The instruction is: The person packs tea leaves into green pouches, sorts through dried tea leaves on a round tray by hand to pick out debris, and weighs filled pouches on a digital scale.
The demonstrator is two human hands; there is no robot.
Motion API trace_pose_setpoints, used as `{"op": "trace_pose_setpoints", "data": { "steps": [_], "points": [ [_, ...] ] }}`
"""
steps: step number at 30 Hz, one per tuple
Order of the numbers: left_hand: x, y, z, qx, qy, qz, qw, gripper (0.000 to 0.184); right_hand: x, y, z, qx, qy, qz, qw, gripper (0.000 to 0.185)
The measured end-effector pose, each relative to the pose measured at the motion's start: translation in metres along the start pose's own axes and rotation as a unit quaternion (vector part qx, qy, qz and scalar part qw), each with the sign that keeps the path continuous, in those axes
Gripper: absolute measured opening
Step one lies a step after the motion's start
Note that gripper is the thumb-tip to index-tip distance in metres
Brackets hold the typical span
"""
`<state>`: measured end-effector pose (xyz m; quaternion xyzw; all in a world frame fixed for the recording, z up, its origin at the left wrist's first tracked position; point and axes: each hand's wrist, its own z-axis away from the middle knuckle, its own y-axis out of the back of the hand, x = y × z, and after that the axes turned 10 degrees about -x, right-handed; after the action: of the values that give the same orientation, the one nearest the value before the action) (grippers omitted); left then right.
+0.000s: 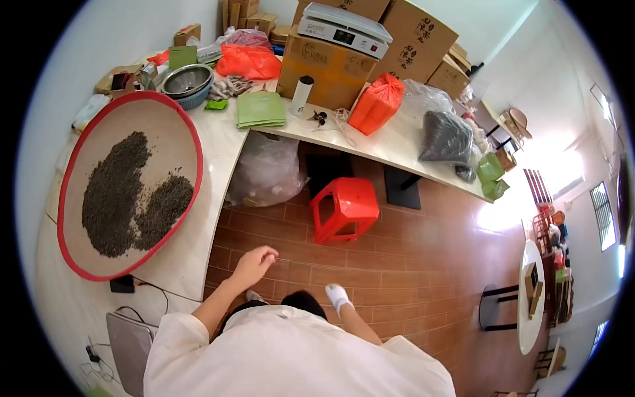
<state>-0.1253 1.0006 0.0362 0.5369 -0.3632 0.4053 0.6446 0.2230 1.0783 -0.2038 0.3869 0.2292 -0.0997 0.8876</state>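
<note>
My left hand [255,264] hangs in the air over the floor beside the table, its fingers loosely bent and nothing visible in them. At the end of my right forearm, my right hand [338,297] shows as a white shape; whether it is wrapped or holding something white, and how its fingers lie, I cannot make out. To the left, a large round tray [157,139] with a red rim rests on the table, bearing two heaps of dark, loose tea-like material [114,195]. A red plastic stool [354,198] stands on the floor in front of me.
Along the table [221,142] are metal bowls [187,79], green packets [260,109], a white cylinder [301,95], an orange-red bag [378,104] and a scale [344,30] on a cardboard box [321,74]. A clear bag [264,173] sits underneath. A laptop [129,347] lies left; a round table [529,324] stands right.
</note>
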Motion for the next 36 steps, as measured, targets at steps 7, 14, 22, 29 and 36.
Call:
{"op": "trace_pose_setpoints", "data": {
  "steps": [7, 14, 22, 29, 36],
  "points": [
    [-0.006, 0.057, -0.066, 0.072, 0.028, 0.078, 0.994, 0.019, -0.147, 0.093, -0.118, 0.091, 0.022, 0.067, 0.993, 0.073],
    [-0.080, 0.083, -0.079, 0.237, 0.180, 0.159, 0.941, 0.021, -0.394, 0.193, -0.343, 0.138, 0.238, 0.244, 0.930, 0.094],
    [-0.053, 0.113, -0.130, 0.441, 0.290, 0.239, 0.815, 0.022, -0.577, 0.229, -0.505, 0.104, 0.470, 0.350, 0.803, 0.097],
    [-0.029, 0.080, -0.143, 0.547, 0.365, 0.219, 0.721, 0.022, -0.545, 0.186, -0.550, 0.118, 0.509, 0.321, 0.790, 0.060],
    [-0.033, 0.067, -0.128, 0.574, 0.344, 0.212, 0.713, 0.028, -0.555, 0.205, -0.610, 0.106, 0.561, 0.283, 0.771, 0.050]
  ]
}}
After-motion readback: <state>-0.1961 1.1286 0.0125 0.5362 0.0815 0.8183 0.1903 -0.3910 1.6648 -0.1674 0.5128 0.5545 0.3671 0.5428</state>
